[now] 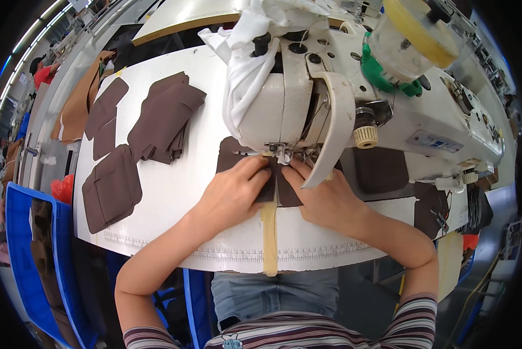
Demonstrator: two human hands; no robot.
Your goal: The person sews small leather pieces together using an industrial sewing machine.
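Dark brown fabric pieces (288, 196) lie under the presser foot (283, 156) of a white sewing machine (267, 110), with a narrow slit between them. My left hand (232, 189) is closed, its bent fingertips pressed on the left piece just beside the foot. On the other side, my right hand (326, 200) grips the right piece, thumb and fingers close to the needle area. The machine's curved white guard partly covers the right fingers. What lies directly beneath my fingertips is hidden.
Stacked brown pieces (165, 119) and a stitched brown piece (113, 189) lie left on the white table (162, 215). A yellow tape strip (270, 241) crosses the printed ruler at the front edge. Blue bins (63, 250) stand lower left. More brown pieces (380, 168) lie right.
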